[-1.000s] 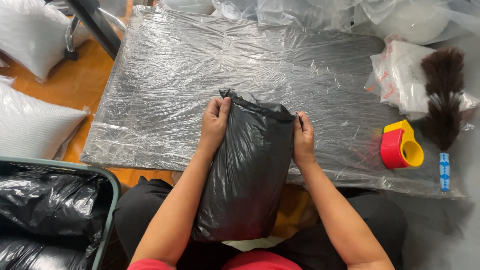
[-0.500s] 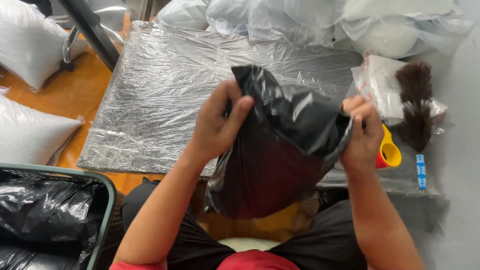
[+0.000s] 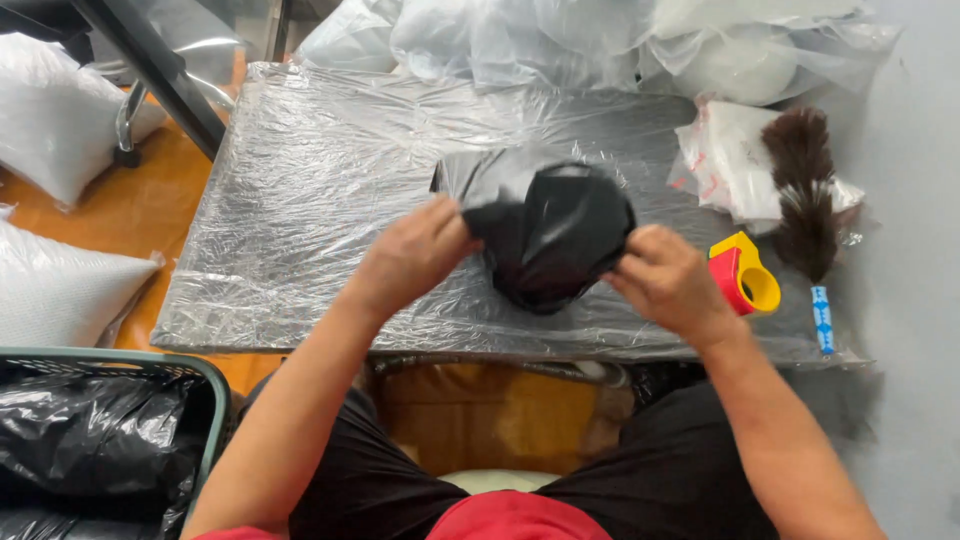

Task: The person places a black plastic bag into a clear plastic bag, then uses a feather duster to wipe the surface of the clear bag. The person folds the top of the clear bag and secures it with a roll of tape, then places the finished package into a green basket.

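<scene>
Head | both hands' grip, left (image 3: 415, 255); right (image 3: 665, 280), clenched on black bag (image 3: 560, 235) | now lowered, bunched

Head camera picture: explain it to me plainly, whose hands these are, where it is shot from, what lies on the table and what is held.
There is no machine here: a person wears a camera on the head, looking down at their own two bare hands. The left hand and right hand grip a black plastic bag from either side, over a table wrapped in clear film. On the table's right side lie a red and yellow tape dispenser, a dark feather duster and a white packet. At lower left a green basket holds more black bags.
</scene>
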